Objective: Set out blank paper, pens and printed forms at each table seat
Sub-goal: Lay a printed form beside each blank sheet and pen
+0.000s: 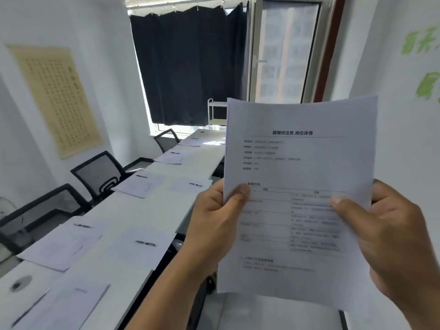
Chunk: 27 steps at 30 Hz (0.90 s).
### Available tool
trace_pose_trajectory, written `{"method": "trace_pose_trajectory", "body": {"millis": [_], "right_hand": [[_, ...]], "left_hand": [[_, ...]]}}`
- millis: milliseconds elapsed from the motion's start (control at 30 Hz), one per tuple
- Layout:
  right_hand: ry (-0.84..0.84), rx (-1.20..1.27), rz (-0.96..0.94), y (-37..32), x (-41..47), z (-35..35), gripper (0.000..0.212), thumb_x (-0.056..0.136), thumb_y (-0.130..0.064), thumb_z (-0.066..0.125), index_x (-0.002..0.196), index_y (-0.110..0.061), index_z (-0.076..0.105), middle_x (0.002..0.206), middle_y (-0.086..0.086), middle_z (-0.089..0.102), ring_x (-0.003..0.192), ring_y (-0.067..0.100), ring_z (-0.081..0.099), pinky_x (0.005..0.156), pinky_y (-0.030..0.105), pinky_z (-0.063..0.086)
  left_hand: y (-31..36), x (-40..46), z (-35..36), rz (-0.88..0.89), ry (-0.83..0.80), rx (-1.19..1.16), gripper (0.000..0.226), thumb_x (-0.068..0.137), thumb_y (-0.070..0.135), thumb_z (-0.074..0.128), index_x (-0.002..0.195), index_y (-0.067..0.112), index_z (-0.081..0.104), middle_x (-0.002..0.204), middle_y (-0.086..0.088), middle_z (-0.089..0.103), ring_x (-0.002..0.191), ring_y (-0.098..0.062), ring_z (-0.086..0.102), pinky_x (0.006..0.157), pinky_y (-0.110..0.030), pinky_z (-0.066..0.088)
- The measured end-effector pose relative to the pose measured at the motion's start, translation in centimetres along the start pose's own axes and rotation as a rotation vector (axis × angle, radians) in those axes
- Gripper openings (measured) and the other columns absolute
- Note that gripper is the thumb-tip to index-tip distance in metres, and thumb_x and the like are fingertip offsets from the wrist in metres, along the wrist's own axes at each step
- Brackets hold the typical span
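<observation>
White tables [133, 210] run in a long row toward a dark curtain [190, 67], with mesh chairs [100, 175] along the left side and sheets topped by pens [145, 243] at the seats. Both hands are raised in front of the camera, holding a stack of printed forms [300, 167] upright, long axis vertical, printed face toward the viewer. Left hand [214, 222] pinches the lower left edge, thumb on the front; right hand [390, 236] grips the lower right, thumb across the page. Its heading reads "数据标注员 岗位详情"; smaller text is blurred.
</observation>
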State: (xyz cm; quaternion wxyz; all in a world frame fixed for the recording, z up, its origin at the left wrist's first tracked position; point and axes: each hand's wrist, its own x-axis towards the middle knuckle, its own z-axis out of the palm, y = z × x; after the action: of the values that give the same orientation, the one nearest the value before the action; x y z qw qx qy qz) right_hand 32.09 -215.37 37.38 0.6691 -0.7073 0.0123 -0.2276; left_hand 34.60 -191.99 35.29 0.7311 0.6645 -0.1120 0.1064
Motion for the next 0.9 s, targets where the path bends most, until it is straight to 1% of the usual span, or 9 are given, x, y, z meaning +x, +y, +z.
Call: {"method": "trace_pose_trajectory", "body": {"millis": [100, 200, 233, 333, 433, 533, 700, 800, 900], "right_hand": [[-0.116, 0.025, 0.008, 2.2, 3.9, 1.5, 0.01, 0.1, -0.006, 0.072, 0.1, -0.015, 0.078, 0.095, 0.004, 0.085, 0.082, 0.026, 0.082, 0.074, 0.044, 0.065], [-0.208, 0.028, 0.008, 4.0, 7.1, 4.2, 0.008, 0.1, -0.007, 0.072, 0.101, -0.013, 0.077, 0.091, 0.002, 0.084, 0.078, 0.023, 0.082, 0.059, 0.028, 0.065], [-0.219, 0.034, 0.003, 4.4, 7.9, 4.8, 0.007, 0.1, -0.007, 0.073, 0.1, -0.013, 0.077, 0.091, 0.002, 0.084, 0.079, 0.024, 0.082, 0.059, 0.028, 0.065], [-0.3, 0.025, -0.003, 6.7, 11.1, 8.4, 0.008, 0.101, -0.009, 0.074, 0.097, -0.015, 0.077, 0.093, 0.003, 0.084, 0.081, 0.026, 0.082, 0.067, 0.041, 0.068], [-0.366, -0.035, -0.034, 8.5, 13.8, 11.7, 0.005, 0.103, -0.013, 0.072, 0.1, -0.017, 0.075, 0.094, -0.003, 0.084, 0.082, 0.02, 0.082, 0.063, 0.035, 0.068], [-0.389, -0.078, -0.058, 9.5, 17.7, 14.8, 0.005, 0.103, -0.016, 0.072, 0.104, -0.02, 0.073, 0.094, -0.008, 0.083, 0.082, 0.017, 0.082, 0.061, 0.031, 0.066], [-0.405, -0.096, -0.044, 9.1, 23.7, 19.3, 0.009, 0.103, -0.015, 0.071, 0.107, -0.022, 0.075, 0.097, -0.002, 0.084, 0.085, 0.024, 0.083, 0.074, 0.055, 0.068], [-0.44, -0.071, -0.033, 9.5, 26.0, 22.4, 0.01, 0.104, -0.014, 0.07, 0.107, -0.021, 0.075, 0.098, 0.001, 0.084, 0.085, 0.027, 0.083, 0.076, 0.06, 0.068], [-0.541, -0.036, 0.006, 10.4, 27.7, 27.3, 0.012, 0.104, -0.012, 0.069, 0.111, -0.02, 0.075, 0.099, 0.003, 0.085, 0.086, 0.028, 0.083, 0.077, 0.06, 0.067]], "left_hand": [[-1.3, 1.4, -0.3, -0.016, 0.111, 0.023, 0.023, 0.112, 0.021, 0.057, 0.115, 0.018, 0.08, 0.112, -0.002, 0.085, 0.102, -0.026, 0.082, 0.086, -0.043, 0.069], [-2.6, 3.0, -1.5, -0.014, 0.201, 0.046, 0.023, 0.113, 0.021, 0.057, 0.119, 0.016, 0.079, 0.114, -0.002, 0.084, 0.104, -0.027, 0.081, 0.089, -0.049, 0.068], [-2.8, 3.4, -1.9, -0.019, 0.217, 0.054, 0.023, 0.113, 0.021, 0.057, 0.119, 0.016, 0.079, 0.113, -0.002, 0.084, 0.103, -0.027, 0.081, 0.089, -0.049, 0.068], [-4.6, 5.8, -3.8, -0.037, 0.293, 0.069, 0.023, 0.113, 0.021, 0.057, 0.117, 0.018, 0.079, 0.111, -0.001, 0.085, 0.101, -0.026, 0.082, 0.088, -0.049, 0.069], [-6.7, 9.0, -5.8, -0.045, 0.35, 0.06, 0.022, 0.112, 0.023, 0.058, 0.115, 0.019, 0.08, 0.111, -0.003, 0.085, 0.101, -0.03, 0.081, 0.089, -0.054, 0.067], [-8.8, 13.5, -7.5, -0.059, 0.374, 0.019, 0.023, 0.112, 0.025, 0.058, 0.114, 0.02, 0.08, 0.109, -0.002, 0.085, 0.099, -0.027, 0.082, 0.087, -0.048, 0.067], [-9.8, 20.5, -9.7, -0.066, 0.371, -0.044, 0.024, 0.112, 0.025, 0.059, 0.119, 0.017, 0.08, 0.112, -0.004, 0.085, 0.103, -0.028, 0.082, 0.09, -0.047, 0.066], [-9.6, 22.9, -11.7, -0.073, 0.39, -0.034, 0.024, 0.112, 0.026, 0.058, 0.12, 0.017, 0.079, 0.112, -0.003, 0.085, 0.102, -0.026, 0.082, 0.087, -0.042, 0.068], [-9.8, 24.2, -14.9, -0.092, 0.471, -0.022, 0.023, 0.112, 0.027, 0.058, 0.119, 0.019, 0.079, 0.11, -0.001, 0.085, 0.098, -0.024, 0.083, 0.079, -0.034, 0.067]]}}
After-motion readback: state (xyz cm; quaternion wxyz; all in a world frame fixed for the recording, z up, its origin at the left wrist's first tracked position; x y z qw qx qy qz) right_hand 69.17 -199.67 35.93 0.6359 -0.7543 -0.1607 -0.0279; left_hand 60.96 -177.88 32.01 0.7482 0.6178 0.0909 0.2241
